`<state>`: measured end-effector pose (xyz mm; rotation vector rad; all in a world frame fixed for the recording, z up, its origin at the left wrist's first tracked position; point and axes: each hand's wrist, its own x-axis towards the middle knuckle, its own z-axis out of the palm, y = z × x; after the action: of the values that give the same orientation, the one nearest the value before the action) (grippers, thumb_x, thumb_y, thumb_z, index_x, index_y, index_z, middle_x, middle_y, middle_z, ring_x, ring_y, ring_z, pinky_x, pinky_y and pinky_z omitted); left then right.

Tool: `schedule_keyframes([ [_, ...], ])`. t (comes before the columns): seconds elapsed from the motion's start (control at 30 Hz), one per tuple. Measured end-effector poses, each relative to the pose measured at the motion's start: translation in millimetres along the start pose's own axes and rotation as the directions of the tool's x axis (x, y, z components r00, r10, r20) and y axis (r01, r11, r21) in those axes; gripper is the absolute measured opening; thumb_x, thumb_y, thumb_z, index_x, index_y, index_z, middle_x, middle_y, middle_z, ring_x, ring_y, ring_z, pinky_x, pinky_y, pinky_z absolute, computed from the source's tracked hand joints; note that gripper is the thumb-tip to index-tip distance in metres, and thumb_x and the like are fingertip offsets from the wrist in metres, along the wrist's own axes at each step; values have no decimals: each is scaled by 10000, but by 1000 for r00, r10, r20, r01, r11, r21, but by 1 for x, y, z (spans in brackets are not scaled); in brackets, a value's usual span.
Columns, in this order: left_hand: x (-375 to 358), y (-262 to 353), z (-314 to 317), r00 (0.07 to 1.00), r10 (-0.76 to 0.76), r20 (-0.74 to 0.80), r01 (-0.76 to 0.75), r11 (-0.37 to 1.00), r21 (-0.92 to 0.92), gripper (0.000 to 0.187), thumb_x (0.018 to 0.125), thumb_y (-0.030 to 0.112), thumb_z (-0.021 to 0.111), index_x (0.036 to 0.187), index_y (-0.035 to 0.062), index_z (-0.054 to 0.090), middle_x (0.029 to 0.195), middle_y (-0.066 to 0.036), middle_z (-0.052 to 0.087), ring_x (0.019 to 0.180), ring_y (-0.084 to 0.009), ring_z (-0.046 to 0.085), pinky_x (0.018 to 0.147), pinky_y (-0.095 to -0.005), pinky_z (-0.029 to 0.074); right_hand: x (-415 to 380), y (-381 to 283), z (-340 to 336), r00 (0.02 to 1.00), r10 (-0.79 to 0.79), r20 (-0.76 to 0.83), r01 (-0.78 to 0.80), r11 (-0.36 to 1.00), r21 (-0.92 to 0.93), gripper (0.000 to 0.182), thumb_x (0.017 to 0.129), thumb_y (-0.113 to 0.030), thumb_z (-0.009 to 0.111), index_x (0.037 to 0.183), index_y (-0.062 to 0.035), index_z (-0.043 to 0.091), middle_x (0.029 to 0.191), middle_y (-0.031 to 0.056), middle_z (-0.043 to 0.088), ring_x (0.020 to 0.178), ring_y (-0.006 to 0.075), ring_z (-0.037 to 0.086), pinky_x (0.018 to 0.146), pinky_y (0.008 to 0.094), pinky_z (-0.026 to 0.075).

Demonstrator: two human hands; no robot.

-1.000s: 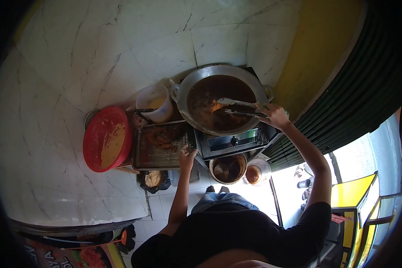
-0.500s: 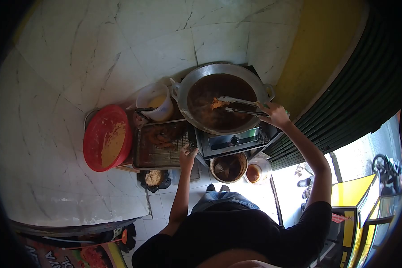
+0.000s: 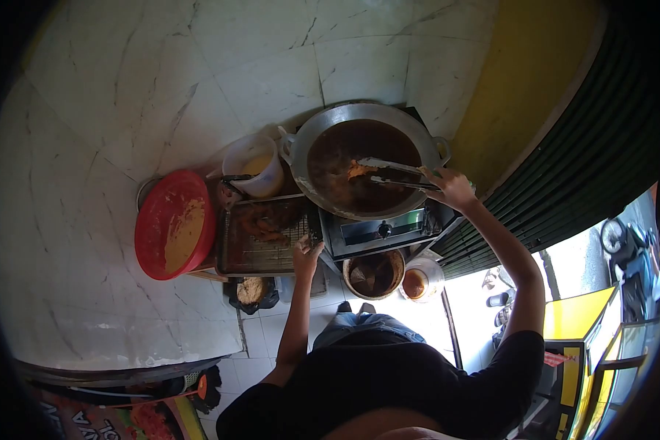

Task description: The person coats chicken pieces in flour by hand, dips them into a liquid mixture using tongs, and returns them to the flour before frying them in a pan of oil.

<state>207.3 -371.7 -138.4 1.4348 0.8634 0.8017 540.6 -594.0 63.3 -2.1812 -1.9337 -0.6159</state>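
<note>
My right hand (image 3: 455, 189) is closed on metal tongs (image 3: 396, 164), reaching over the wide metal wok (image 3: 319, 198) from its right side. Dark oil (image 3: 337, 147) fills much of the wok, with faint steam or bubbles on top. An orange-brown fried piece (image 3: 357, 170) lies at the tip of the upper tong arm; the two arms are spread apart. Down at the right edge of a wire-rack tray (image 3: 260, 262), my left hand (image 3: 306, 251) has its fingers bent around the rim. Browned fried pieces (image 3: 260, 224) rest on that rack.
The wok sits on a gas stove (image 3: 374, 233). Left of the tray stand a red basin (image 3: 147, 238) with pale batter and a white bucket (image 3: 271, 176). Below are a dark-filled pot (image 3: 374, 293), a clear tub (image 3: 433, 275) and a black bag (image 3: 268, 299). A shutter (image 3: 557, 198) borders the right.
Both hands and the tongs stay almost where they were. The view shifts very slightly, and a vehicle appears at the street on the far right.
</note>
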Motion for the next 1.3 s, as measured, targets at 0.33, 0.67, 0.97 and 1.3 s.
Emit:
schedule_keyframes([
  [0.33,0,0,1,1000,29,-8,-29,999,-13,524,718,200,752,1108,-53,508,1014,-128,593,915,-187,558,849,-318,411,2,0,-6,1000,0,-13,0,1000,-29,591,697,-310,693,1230,-153,492,828,70,528,702,221,578,629,336,503],
  [0.67,-2,7,1,1000,7,21,-6,999,-41,532,719,209,753,1110,-52,505,1015,-125,592,899,-177,564,844,-314,416,0,0,-4,999,20,49,-19,1000,-22,598,718,-330,683,1254,-153,483,856,80,534,726,231,577,652,345,498],
  [0.97,-22,22,2,999,6,-42,-5,1000,12,587,779,266,705,1165,-97,452,1062,-195,571,997,-205,557,874,-294,423,6,0,-12,998,44,54,-40,997,-70,579,703,-325,689,1227,-170,499,869,79,545,740,232,597,642,337,510],
  [1.3,-81,-46,-74,955,-180,-236,205,975,89,531,792,308,683,1161,-29,505,1135,-211,553,1052,-236,548,923,-333,408,105,-35,-60,997,-77,-9,76,996,-39,542,671,-331,718,1171,-190,563,832,72,557,720,239,608,608,349,514],
])
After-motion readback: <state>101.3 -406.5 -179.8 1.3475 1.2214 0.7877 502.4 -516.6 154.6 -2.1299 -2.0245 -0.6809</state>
